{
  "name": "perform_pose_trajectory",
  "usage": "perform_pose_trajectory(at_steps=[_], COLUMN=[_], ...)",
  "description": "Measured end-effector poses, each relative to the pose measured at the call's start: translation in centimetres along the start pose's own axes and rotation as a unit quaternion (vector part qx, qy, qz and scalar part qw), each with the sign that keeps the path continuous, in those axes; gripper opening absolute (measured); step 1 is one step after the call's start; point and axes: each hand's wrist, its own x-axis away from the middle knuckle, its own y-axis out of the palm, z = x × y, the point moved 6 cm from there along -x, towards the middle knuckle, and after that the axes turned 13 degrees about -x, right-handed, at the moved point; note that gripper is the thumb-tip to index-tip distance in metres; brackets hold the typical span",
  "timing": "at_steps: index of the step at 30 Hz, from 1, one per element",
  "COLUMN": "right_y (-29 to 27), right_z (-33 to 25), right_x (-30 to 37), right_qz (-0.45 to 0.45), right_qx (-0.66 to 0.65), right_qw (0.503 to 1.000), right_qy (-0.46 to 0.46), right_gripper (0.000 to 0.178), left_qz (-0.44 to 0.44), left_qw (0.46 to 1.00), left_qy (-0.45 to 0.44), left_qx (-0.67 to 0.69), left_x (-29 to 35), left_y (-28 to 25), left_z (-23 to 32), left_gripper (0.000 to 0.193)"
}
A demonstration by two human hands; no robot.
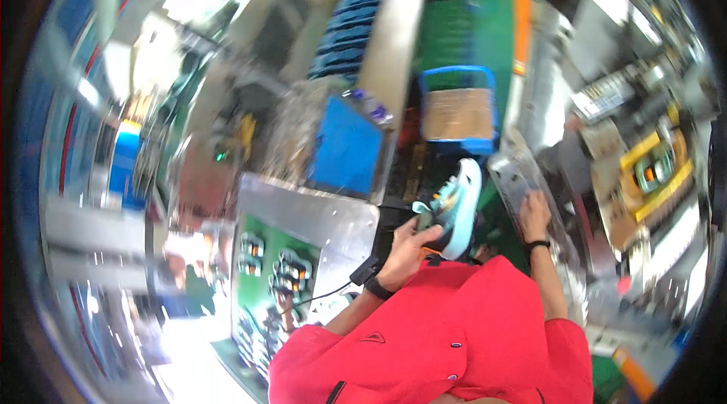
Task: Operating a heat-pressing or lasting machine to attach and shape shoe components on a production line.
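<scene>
My left hand (405, 260) is closed round the heel end of a sneaker (458, 211) with a pale mint sole and a dark teal and orange upper. The sneaker is tilted, its toe pointing up and away from me. My right hand (535, 215) rests against a grey metal panel (519, 177) on the right, apart from the sneaker. Its fingers are blurred, and I cannot see anything held in them. Dark bands circle both wrists, and a black cable (329, 296) runs from a small box at the left one.
At left, a metal-edged table (310, 203) with a green top holds several shoes (290, 271). A blue-sided box (347, 148) stands beyond it. A blue-framed stool or cart (458, 112) stands ahead on the green floor. Machinery with a yellow frame (655, 177) is at right.
</scene>
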Motion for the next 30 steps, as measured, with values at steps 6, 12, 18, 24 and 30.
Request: perform_pose_trajectory(at_steps=[6, 12, 18, 24, 30], right_y=[1.9, 0.8, 3.1, 9.6, 25.3], right_z=[1.9, -8.2, -39.2, -71.0, -91.1], right_x=[-0.5, -7.9, -17.3, -17.5, -24.2], right_qz=[-0.036, -0.027, -0.086, -0.107, -0.226], right_qx=[0.003, -0.028, -0.221, -0.158, -0.036], right_qw=[0.999, 0.994, 0.917, 0.795, 0.729], right_qy=[-0.009, -0.107, -0.32, -0.576, -0.645], right_gripper=[0.018, 0.02, 0.015, 0.02, 0.047], left_qz=[0.15, 0.324, 0.46, 0.526, 0.613], left_qw=[0.983, 0.924, 0.866, 0.798, 0.744], left_qy=[-0.011, -0.002, -0.008, 0.069, 0.063], left_qx=[0.102, 0.201, 0.198, 0.286, 0.258], left_x=[3.9, 7.1, 8.1, 7.1, 7.5], left_y=[-7.5, -19.1, -35.4, -53.6, -70.2], left_z=[-4.5, -8.5, -12.4, -14.5, -13.9], left_gripper=[0.033, 0.024, 0.025, 0.029, 0.036])
